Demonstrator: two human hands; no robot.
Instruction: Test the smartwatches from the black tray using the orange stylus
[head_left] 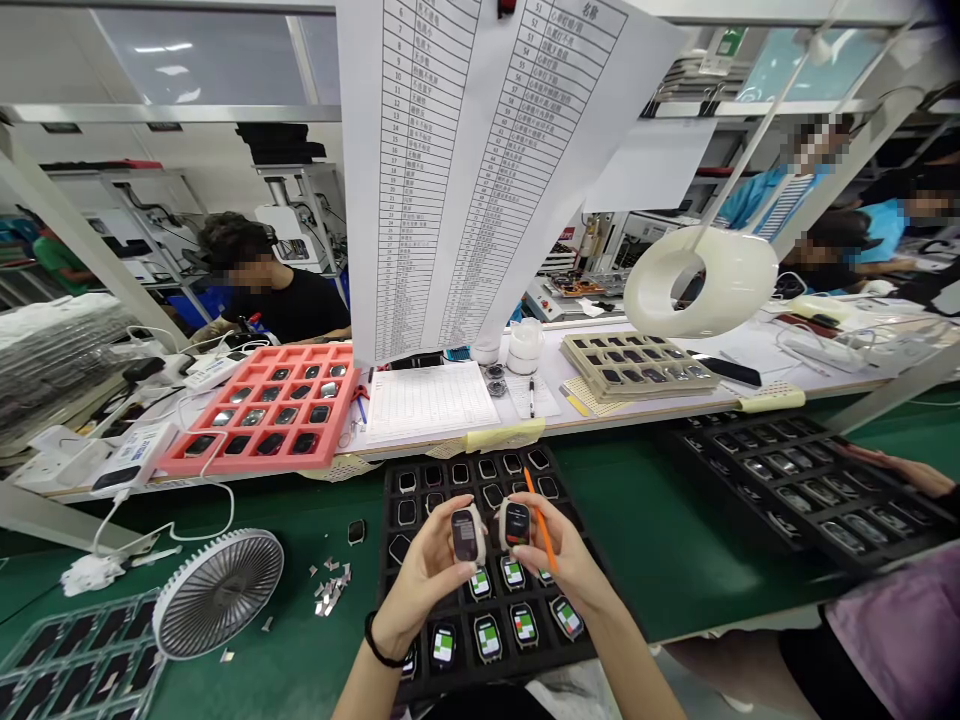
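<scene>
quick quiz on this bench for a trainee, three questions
1. True or false: the left hand holds a watch.
2. Which hand also holds the orange stick?
3. What colour is the foam tray on the bench at the left? a) red b) green c) white

Key: 1 true; 2 the right hand; 3 a

Watch tray (391,530) sits on the bench mat (645,540) — desk fan (217,594) and metal scraps (330,590) to its left, second tray (817,490) to its right; foam tray (255,455) and paper form (427,400) lie behind, on the raised shelf (570,425).
</scene>
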